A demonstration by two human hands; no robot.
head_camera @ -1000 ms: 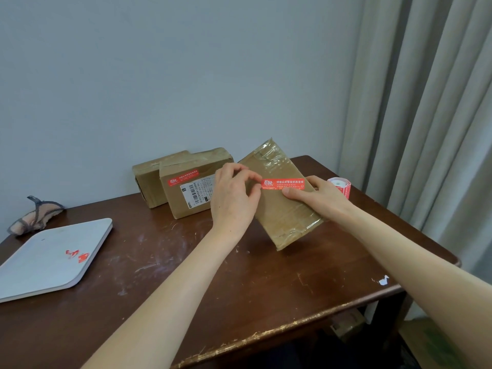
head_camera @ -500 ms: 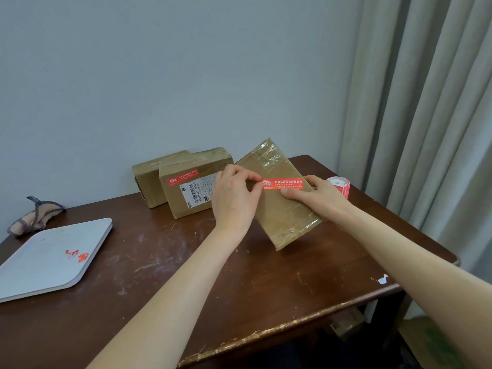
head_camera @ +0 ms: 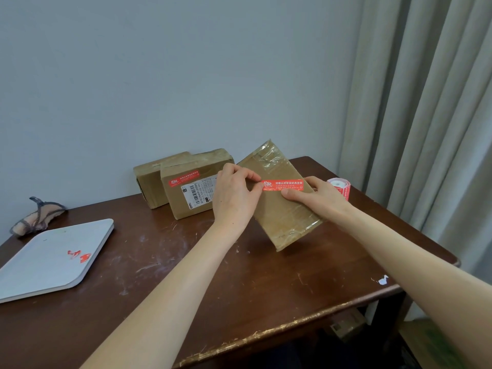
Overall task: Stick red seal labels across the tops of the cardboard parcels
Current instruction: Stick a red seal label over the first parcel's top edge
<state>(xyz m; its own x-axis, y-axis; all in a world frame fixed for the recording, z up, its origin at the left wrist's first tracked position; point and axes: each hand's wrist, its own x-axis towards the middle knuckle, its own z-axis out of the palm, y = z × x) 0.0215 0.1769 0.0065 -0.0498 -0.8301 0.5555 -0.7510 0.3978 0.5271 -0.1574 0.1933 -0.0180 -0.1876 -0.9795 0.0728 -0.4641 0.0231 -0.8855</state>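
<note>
A flat taped cardboard parcel (head_camera: 282,209) is tilted up on the brown table (head_camera: 213,275), its near edge on the wood. A red seal label (head_camera: 282,184) lies across its upper face. My left hand (head_camera: 234,194) pinches the label's left end with thumb and fingers. My right hand (head_camera: 316,194) grips the parcel's right side, thumb lying just below the label. Behind them lean two more parcels: one (head_camera: 190,182) carries a red label (head_camera: 184,179) and a white shipping slip, the other (head_camera: 149,177) stands behind it. The label roll (head_camera: 339,187) sits behind my right hand.
A white tray (head_camera: 53,258) with red scraps lies at the table's left. A small fabric thing (head_camera: 37,217) rests at the back left by the wall. Curtains (head_camera: 426,129) hang on the right. A white scrap (head_camera: 382,280) lies near the right front edge.
The parcel and both hands have barely shifted; the label stays across the parcel with my left fingers at its left end.
</note>
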